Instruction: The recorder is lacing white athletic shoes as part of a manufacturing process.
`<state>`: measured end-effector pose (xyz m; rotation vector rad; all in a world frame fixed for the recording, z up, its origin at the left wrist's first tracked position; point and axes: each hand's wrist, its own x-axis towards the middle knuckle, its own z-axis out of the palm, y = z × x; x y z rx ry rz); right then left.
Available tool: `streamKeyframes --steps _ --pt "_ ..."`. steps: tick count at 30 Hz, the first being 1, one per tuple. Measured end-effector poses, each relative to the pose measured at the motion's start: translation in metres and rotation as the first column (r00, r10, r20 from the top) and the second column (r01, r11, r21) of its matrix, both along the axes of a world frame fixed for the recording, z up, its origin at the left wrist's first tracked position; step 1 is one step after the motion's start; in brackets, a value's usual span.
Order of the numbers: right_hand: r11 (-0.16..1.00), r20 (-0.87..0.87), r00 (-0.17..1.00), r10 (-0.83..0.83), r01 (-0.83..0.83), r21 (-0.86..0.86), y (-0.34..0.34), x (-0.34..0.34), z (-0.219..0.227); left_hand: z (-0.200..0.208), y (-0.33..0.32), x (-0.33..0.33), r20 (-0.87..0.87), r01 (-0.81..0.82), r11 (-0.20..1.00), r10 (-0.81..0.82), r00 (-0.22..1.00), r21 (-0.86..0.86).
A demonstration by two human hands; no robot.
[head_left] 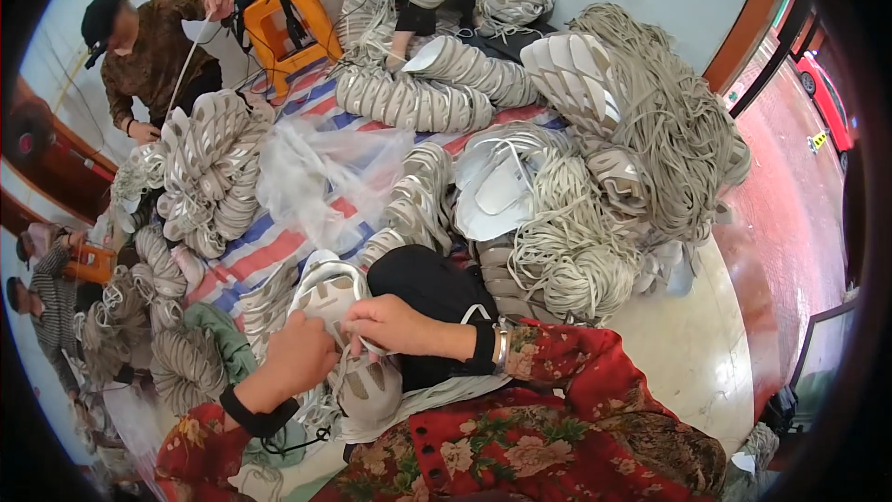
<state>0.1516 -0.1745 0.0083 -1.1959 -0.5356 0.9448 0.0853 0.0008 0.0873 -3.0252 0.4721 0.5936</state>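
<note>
My left hand (299, 353) and my right hand (395, 323) both grip a beige cut-out shoe upper (327, 296) held over my lap. More of the same beige pieces (370, 390) lie stacked under my hands. A black cloth (432, 284) covers my knee just behind my right hand. Each wrist has a black cuff, and a silver bracelet (501, 350) sits on the right one. My sleeves are red with flowers.
Piles of beige straps (669, 121) and stacked uppers (413, 98) cover a striped red, white and blue sheet (255, 251). A clear plastic bag (325, 177) lies in the middle. Other people sit around at work, one beside an orange box (288, 28).
</note>
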Motion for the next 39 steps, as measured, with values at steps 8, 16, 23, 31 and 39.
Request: streamKeyframes --steps 8,16,23,31,39 --pt "0.995 -0.274 0.957 -0.096 0.100 0.001 -0.004 0.009 -0.001 -0.014 0.023 0.013 -0.329 -0.512 0.344 0.469 0.820 -0.787" --pt "0.999 -0.200 0.980 0.018 -0.010 0.045 0.019 -0.004 0.022 -0.026 0.024 0.003 -0.328 -0.411 0.100 0.449 0.831 -0.906" --pt "0.970 0.419 0.894 -0.157 0.219 -0.105 0.024 -0.012 0.021 -0.031 0.000 -0.025 0.125 -0.161 0.355 0.660 0.741 -0.921" --pt "0.958 0.110 0.961 -0.252 0.233 0.165 0.027 0.050 0.073 -0.076 -0.015 -0.069 0.375 -0.138 0.745 0.476 0.796 -0.653" --pt "0.941 0.937 0.344 -0.061 0.332 -0.061 -0.106 0.207 0.261 -0.078 -0.013 -0.066 0.434 -0.105 0.785 0.443 0.785 -0.610"
